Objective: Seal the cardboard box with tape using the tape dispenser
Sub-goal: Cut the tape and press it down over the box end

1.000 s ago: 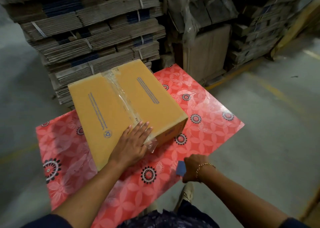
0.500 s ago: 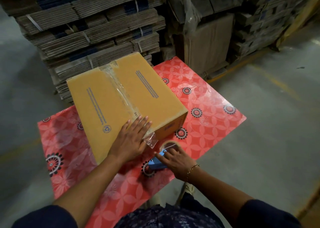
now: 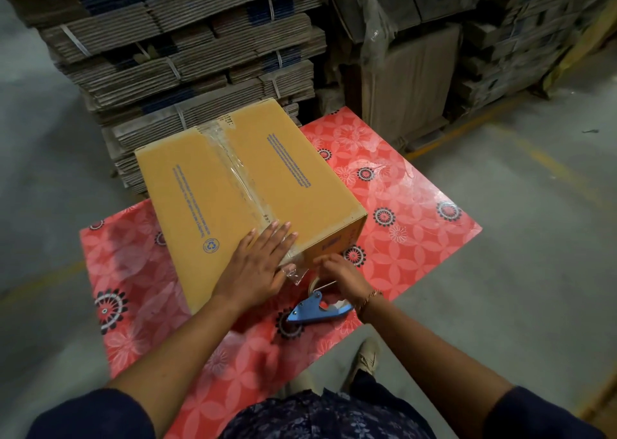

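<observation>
A tan cardboard box (image 3: 213,198) sits on the red flowered table (image 3: 410,204), with clear tape (image 3: 238,174) running along its top seam. My left hand (image 3: 257,265) lies flat on the box's near top edge, over the tape. A crumpled loose tape end (image 3: 295,275) hangs off that edge. My right hand (image 3: 340,275) is at the box's near side face, its curled fingers beside the loose end. The blue tape dispenser (image 3: 310,310) lies on the table under my right wrist, its handle pointing left and free.
Strapped stacks of flattened cardboard (image 3: 187,54) rise just behind the table. More cartons and plastic-wrapped bundles (image 3: 417,71) stand at the back right. Grey concrete floor (image 3: 534,271) surrounds the table, and my shoes (image 3: 365,355) show below its near edge.
My right hand brought the dispenser up from below the table edge, set it down by the box, and now reaches the loose tape end. My left hand stayed on the box.
</observation>
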